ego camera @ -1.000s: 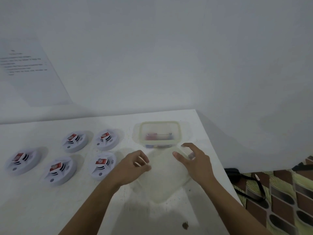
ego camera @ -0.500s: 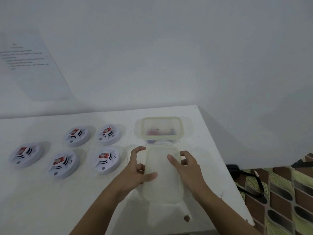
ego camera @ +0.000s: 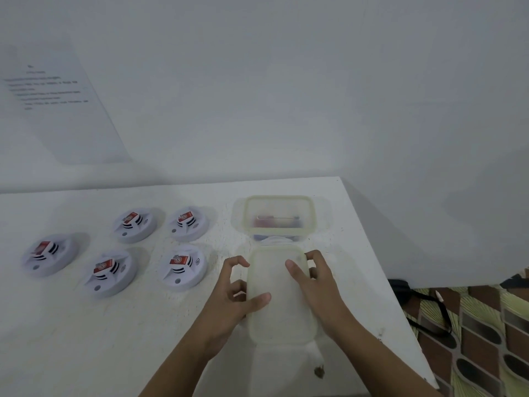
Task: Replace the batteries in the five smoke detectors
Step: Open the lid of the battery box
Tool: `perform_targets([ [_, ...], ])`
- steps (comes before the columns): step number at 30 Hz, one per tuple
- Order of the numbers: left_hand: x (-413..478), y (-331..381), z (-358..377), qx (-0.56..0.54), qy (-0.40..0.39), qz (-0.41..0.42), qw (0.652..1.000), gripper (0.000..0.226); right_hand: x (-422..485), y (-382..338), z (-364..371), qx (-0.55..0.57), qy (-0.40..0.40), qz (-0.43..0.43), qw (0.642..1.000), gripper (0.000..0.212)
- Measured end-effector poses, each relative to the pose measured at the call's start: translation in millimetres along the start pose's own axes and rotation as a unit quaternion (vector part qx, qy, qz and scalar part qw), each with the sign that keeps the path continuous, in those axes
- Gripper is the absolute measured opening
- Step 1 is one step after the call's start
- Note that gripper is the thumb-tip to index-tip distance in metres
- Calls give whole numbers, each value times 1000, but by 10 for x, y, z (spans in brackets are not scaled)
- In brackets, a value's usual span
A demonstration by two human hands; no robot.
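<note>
Pinching the plastic lid (ego camera: 282,313) by its long edges, the left hand (ego camera: 229,296) and right hand (ego camera: 319,285) each set a thumb on top, fingers curled at the rim. Beyond lies the open container (ego camera: 279,199); left of it sit five smoke detectors (ego camera: 183,267), likely light, rigid discs best grasped around the rim.

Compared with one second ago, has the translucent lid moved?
Yes. The translucent lid lay skewed to the open box; now the left hand and right hand hold it square, its short end facing the box.
</note>
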State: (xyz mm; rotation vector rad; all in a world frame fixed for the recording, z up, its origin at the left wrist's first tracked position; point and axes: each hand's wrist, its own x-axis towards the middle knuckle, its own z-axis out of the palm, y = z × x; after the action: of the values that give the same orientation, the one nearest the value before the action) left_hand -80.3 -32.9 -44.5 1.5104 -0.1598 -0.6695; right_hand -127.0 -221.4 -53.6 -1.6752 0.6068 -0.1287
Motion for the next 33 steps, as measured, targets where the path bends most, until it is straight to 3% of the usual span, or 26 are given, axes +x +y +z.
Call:
perform_targets([
  [3,-25,1,53,37,55,68,995,59,11,-2,-6,-1,-2,1,1000,24],
  [7,-69,-29,52,64,84,82,991,64,-4,-11,-17,-10,-2,-2,1000,26],
  [10,-64,-40,38,75,78,87,990,71,-21,-37,-43,-2,-4,4,1000,31],
  [18,-82,54,29,108,64,76,989,53,12,-129,-75,80,5,51,995,38],
  [24,-49,116,-1,142,55,68,986,64,-19,-168,-135,-52,26,-33,998,44],
  [28,39,231,-46,227,49,63,971,80,-13,-227,-191,-146,15,-33,989,49],
  [33,-31,333,30,267,92,63,957,78,-45,-321,-293,-73,1,-9,997,56],
])
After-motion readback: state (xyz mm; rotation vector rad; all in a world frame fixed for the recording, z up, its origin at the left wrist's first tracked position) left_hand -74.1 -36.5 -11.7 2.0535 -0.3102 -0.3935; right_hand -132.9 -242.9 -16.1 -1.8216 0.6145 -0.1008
